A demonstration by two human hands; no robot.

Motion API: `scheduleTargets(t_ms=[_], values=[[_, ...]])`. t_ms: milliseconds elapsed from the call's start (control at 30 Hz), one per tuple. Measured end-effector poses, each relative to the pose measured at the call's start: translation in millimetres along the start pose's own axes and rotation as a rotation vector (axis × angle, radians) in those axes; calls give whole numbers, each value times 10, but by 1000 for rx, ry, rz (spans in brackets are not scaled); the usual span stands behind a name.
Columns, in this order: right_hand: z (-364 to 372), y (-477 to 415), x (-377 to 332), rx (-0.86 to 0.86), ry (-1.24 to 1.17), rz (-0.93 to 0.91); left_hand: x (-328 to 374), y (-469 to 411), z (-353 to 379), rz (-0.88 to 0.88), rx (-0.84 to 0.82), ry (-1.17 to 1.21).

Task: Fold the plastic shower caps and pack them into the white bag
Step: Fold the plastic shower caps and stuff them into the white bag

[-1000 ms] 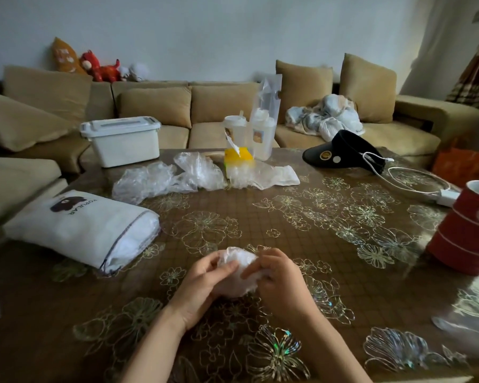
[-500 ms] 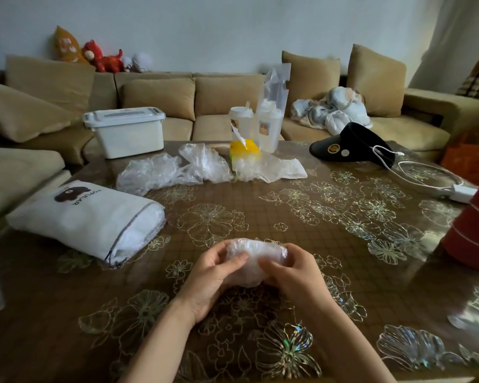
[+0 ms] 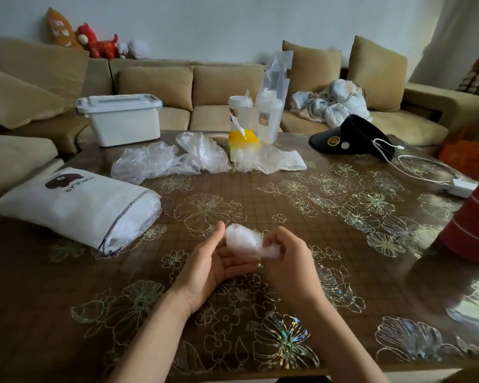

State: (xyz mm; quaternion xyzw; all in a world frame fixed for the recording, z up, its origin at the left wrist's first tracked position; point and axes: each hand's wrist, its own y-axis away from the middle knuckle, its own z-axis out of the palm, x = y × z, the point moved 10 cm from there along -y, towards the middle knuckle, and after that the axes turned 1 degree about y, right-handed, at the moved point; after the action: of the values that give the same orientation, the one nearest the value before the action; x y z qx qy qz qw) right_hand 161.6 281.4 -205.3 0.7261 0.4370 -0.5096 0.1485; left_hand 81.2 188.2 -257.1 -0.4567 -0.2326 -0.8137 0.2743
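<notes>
Folding looks nearly done: a cap is bundled small above the table's near edge, about midway along. The left hand lies palm up with loose fingers, cradling it, and the right hand pinches its right end. Its long axis runs left-right, the pinched end slightly lower. The next move is probably to carry it to the bag by the left edge and slip it into the mouth, which faces the near edge. Loose caps wait near the far edge.

Folded shower cap: a small white bundle, held between both hands over the table.
Left hand: palm up, fingers loose, cradling it from below.
Right hand: pinching its three o'clock end.
White bag: at ten o'clock from the hands, lying flat.
Loose caps: heaped at twelve o'clock, well apart.
</notes>
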Motion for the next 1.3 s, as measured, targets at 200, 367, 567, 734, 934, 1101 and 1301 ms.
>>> scheduleTargets(t_ms=[200, 367, 567, 734, 934, 1101, 1301], values=[[8, 39, -63, -5, 203, -108, 20, 28, 37, 31, -49, -113], [170, 70, 56, -164, 249, -84, -61, -7, -120, 27, 71, -46], [-68, -15, 96, 45, -187, 156, 67, -24, -180, 75, 117, -83], [-328, 14, 60, 246, -116, 150, 85, -22, -228, 115, 173, -91], [5, 29, 84, 9, -273, 271, 177, 46, -417, 211, 316, -96], [231, 82, 202, -106, -417, 386, 152, 53, -408, 199, 307, -133], [376, 88, 180, -165, -541, 399, 191, 44, -297, 205, 237, -158]])
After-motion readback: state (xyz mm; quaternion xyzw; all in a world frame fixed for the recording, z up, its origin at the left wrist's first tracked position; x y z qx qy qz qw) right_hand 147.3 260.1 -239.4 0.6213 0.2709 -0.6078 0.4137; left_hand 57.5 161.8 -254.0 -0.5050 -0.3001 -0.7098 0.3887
